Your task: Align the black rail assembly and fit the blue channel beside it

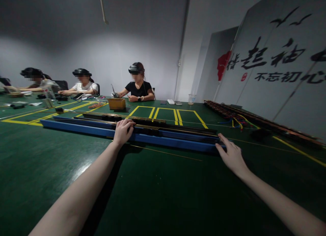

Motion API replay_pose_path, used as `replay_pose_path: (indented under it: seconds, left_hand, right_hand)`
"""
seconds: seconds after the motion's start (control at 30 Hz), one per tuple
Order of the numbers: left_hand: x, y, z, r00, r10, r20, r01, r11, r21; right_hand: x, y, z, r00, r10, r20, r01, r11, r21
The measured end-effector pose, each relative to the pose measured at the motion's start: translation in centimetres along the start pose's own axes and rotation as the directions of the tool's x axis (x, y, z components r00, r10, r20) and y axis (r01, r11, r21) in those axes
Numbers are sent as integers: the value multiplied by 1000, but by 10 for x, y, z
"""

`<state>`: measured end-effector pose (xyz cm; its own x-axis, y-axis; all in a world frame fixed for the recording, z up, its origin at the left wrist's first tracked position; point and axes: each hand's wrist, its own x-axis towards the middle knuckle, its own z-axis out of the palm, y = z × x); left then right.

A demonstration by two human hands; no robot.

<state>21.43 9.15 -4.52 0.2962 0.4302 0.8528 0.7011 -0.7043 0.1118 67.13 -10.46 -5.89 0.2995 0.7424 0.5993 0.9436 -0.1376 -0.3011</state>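
Observation:
A long blue channel (175,144) lies across the green table in front of me, with dark strips and thin brass-coloured rods along it. Over its near wall, left of the middle, my left hand (123,130) bends down with curled fingers. What those fingertips hold is hidden among the strips. At the channel's right end, my right hand (231,152) grips it, thumb at the near wall and forefinger over the top. One thin brass-coloured rod (165,152) rests on the table just this side of the channel. Behind it lies another dark strip (109,117).
Yellow tape outlines (166,109) mark the green table (163,198). A wooden box (117,104) stands beyond the channel, near a seated co-worker (139,88). Long brown strips (244,115) with coloured wires (236,123) lie at right. A plastic cup (191,99) stands at the far edge.

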Motion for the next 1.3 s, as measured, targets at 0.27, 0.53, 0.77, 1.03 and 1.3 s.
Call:
replay_pose_path:
  seconds: [0.27, 0.53, 0.77, 1.03, 1.3]
  left_hand:
    - [-1, -4, 2, 997, -77, 16, 78, 997, -26]
    - [1, 0, 4, 992, -115, 51, 115, 993, 1]
    - [0, 0, 3, 990, -124, 66, 124, 992, 7]
    - [1, 4, 0, 997, -77, 24, 77, 997, -6]
    - [2, 4, -1, 993, -117, 25, 117, 993, 27]
  right_hand:
    - [0, 1, 1, 996, -15, 92, 18, 999, -33]
    - [-1, -7, -4, 993, -9, 115, 14, 999, -36]
    - [-1, -6, -5, 991, -35, 130, 43, 997, -62]
    - [-4, -11, -6, 992, -92, 81, 86, 993, 75]
    - [-3, -11, -7, 978, -147, 149, 149, 989, -5]
